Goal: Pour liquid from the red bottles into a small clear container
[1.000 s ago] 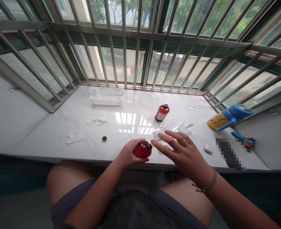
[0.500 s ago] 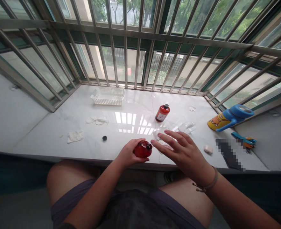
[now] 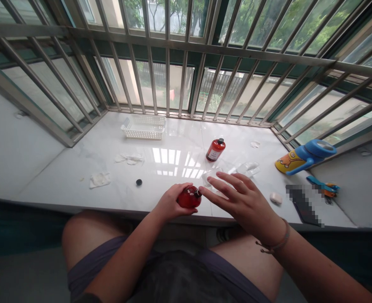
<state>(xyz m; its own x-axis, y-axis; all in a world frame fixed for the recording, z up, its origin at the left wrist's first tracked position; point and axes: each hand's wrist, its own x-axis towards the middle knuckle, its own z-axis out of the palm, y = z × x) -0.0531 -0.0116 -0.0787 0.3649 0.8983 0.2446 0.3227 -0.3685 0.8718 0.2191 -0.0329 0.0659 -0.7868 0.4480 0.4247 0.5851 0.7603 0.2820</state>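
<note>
My left hand (image 3: 174,202) is wrapped round a red bottle (image 3: 188,198), tilted so that its dark neck points to the right. My right hand (image 3: 236,195) has its fingers spread, and one fingertip is at the mouth of this bottle; whether it touches cannot be made out. Left of my left hand, a black cap (image 3: 139,182) lies on the white sill (image 3: 110,198). A second red bottle (image 3: 215,150), with a white label and a dark cap, stands upright farther back. Clear plastic wrapping (image 3: 248,169) lies behind my right hand.
A white perforated basket (image 3: 144,128) sits near the window bars. Crumpled tissues (image 3: 99,180) lie at left. To the right are a blue and yellow flask (image 3: 304,156), a small white case (image 3: 276,198), a dark blurred-out flat object (image 3: 302,206) and a blue and orange item (image 3: 325,185).
My right hand has shifted slightly left, bringing a fingertip to the bottle's mouth. My left hand keeps its hold on the bottle.
</note>
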